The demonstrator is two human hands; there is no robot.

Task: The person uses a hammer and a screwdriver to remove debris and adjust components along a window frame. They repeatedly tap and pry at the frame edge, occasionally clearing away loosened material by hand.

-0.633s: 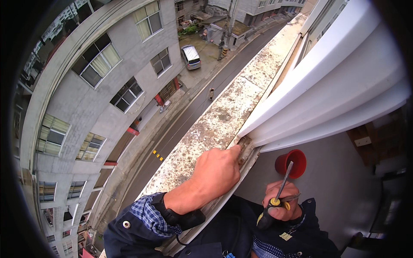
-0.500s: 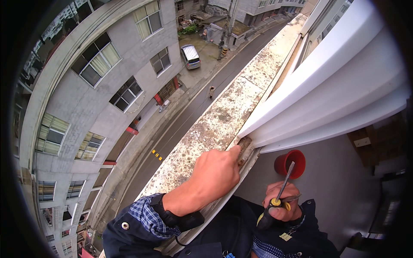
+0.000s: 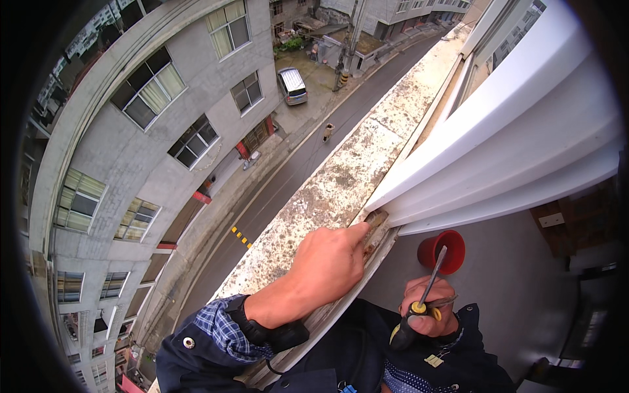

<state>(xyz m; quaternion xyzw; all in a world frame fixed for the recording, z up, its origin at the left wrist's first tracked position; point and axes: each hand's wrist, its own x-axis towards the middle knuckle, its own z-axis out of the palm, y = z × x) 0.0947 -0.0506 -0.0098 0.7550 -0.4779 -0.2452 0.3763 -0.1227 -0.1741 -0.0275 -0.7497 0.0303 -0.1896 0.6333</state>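
My left hand (image 3: 329, 262) reaches over the window sill with its back toward me. Its fingers are curled, and the index finger presses at the worn window track (image 3: 375, 237) beside the white window frame (image 3: 458, 141). Whatever lies under those fingers is hidden. Lower right, my right hand (image 3: 429, 308) is closed around a screwdriver (image 3: 430, 283) with a yellow and black handle, its metal shaft pointing up. A second, thin metal tool (image 3: 444, 301) sticks out sideways from the same fist; its kind I cannot make out.
A red bucket (image 3: 451, 254) stands on the grey indoor floor (image 3: 498, 288). Outside the window runs a stained concrete ledge (image 3: 341, 180), with a deep drop to the street (image 3: 282, 173). A grey building (image 3: 151, 111) rises opposite; a silver car (image 3: 293, 85) is parked below.
Both hands stay nearly in place, the left finger still at the track. Down on the street, a person has moved a little farther along the road. The view has shifted slightly.
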